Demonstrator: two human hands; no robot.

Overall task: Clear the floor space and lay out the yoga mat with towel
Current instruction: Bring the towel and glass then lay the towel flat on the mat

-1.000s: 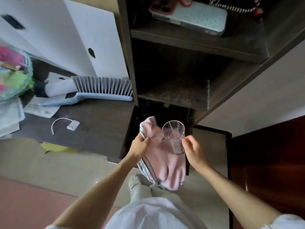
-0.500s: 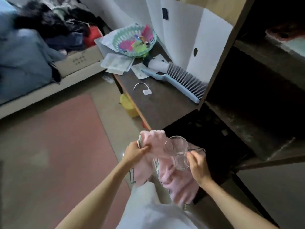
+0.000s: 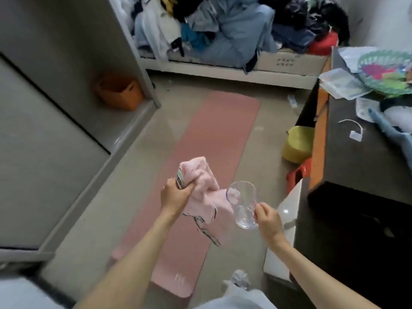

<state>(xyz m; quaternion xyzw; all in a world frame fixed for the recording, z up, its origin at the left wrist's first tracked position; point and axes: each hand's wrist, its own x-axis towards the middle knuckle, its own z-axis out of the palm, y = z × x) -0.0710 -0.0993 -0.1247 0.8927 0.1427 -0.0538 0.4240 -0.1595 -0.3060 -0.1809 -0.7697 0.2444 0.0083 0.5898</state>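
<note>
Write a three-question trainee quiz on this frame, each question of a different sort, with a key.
1. True or false: the long pink yoga mat already lies unrolled on the floor.
2. What does the left hand grip?
A. the bunched pink towel
B. an orange plastic bin
C. a yellow bag
3. Fill in: the right hand holds the clear glass mug by its ____.

Key: 1 true. 2 A. 3 handle.
</note>
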